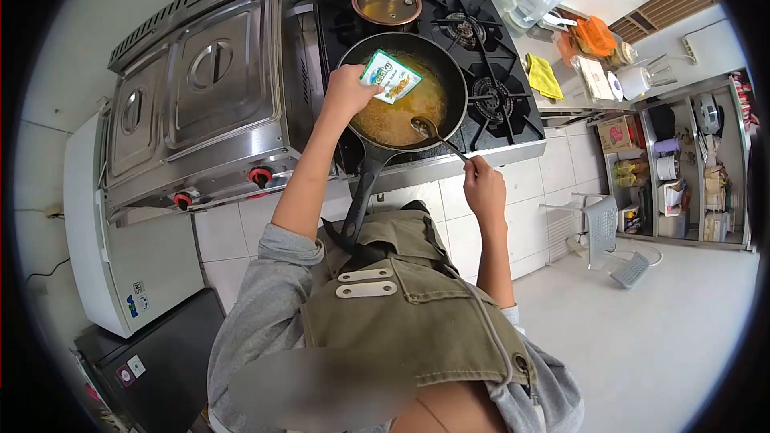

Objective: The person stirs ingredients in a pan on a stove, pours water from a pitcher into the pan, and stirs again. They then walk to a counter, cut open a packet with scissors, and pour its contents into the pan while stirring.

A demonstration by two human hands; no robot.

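Observation:
Over a black frying pan my left hand grips a small white and green seasoning packet by its lower left side. Yellow-brown liquid with bits in it fills much of the pan. My right hand is closed around the handle of a metal spoon, whose bowl dips into the liquid near the pan's front. The pan's long handle points toward my apron. Whether anything falls from the packet cannot be made out.
The pan rests on a black gas stove with bare burners on its right. Behind stands a copper-coloured pot with a metal handle. At left is a steel unit with lids. A yellow cloth lies on the right counter, above a shelf.

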